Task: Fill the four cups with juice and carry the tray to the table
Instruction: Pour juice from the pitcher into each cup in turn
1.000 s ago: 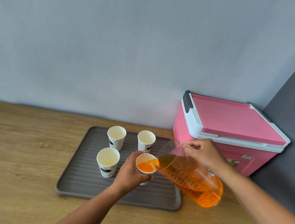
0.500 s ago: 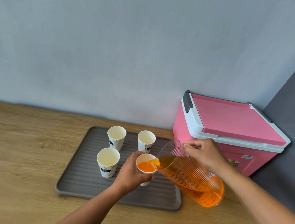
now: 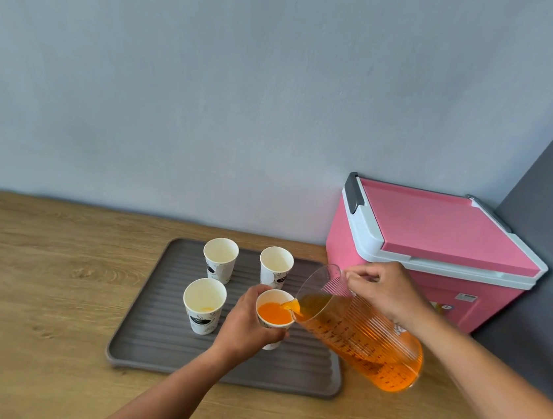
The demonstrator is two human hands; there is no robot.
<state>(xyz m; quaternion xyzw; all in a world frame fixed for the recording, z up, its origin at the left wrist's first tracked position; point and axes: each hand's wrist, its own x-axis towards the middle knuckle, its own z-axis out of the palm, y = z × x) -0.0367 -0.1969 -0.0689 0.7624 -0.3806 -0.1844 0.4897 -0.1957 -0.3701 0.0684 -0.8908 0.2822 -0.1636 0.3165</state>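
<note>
- Right hand (image 3: 386, 290) grips tilted jug (image 3: 357, 332), spout over near-right cup (image 3: 274, 316); juice (image 3: 273, 312) streams in.
- Left hand (image 3: 248, 323) clasps that cup.
- Grey tray (image 3: 156, 343) on wooden counter (image 3: 25, 284) carries three other cups.
- Pink cooler (image 3: 436, 248) stands behind.

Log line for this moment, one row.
step: pouring juice | right hand: tilting pitcher | left hand: steadying near-right cup | tray: on counter
</note>
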